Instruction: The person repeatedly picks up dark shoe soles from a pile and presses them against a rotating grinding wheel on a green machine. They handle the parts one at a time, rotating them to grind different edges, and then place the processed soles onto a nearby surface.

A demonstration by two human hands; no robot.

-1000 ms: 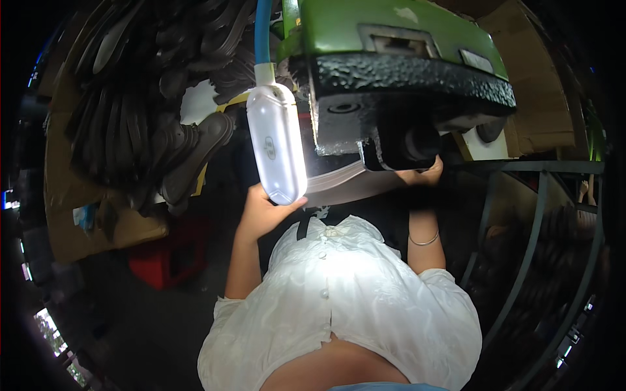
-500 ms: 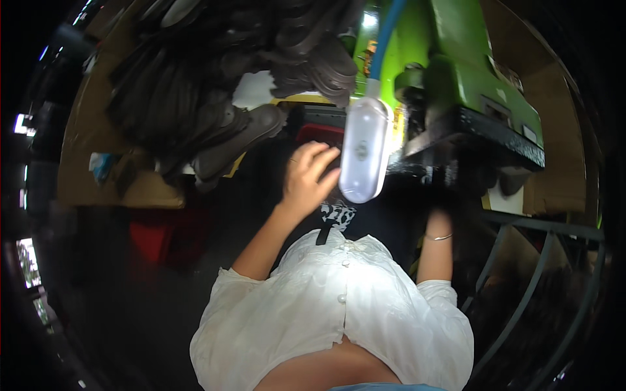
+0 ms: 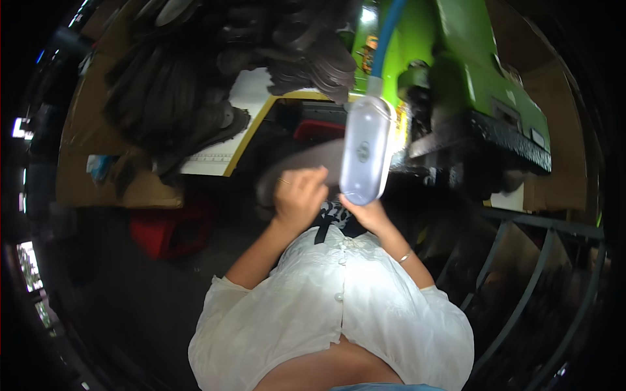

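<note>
A shoe sole [image 3: 298,161] that had lain at the near edge of a heap of soles [image 3: 163,107] half a second earlier was off the heap and up at the worker's left hand [image 3: 301,199], leaving a strip of white tabletop [image 3: 251,91] with ruler-like marks bare along its yellow border. The left hand, loose and unladen in the previous view, had its fingers bent closely over the sole's near edge, holding it. The right hand [image 3: 367,215], hidden beneath the green machine [image 3: 479,72] half a second before, had come back toward the middle, just beside the lower end of a white lamp [image 3: 366,151] on a blue hose [image 3: 387,36]. Its thumb showed, but the lamp covered the fingers, and whether they gripped anything could not be told. The sole was long, rounded and dark grey-brown, blurred along its outline, its surface detail too smeared to read. It stretched at a slant beyond the left hand, one rounded end out to the left and lower, the other reaching up to the lamp, where it passed from sight. Whether it touched the right hand behind the lamp could not be seen
</note>
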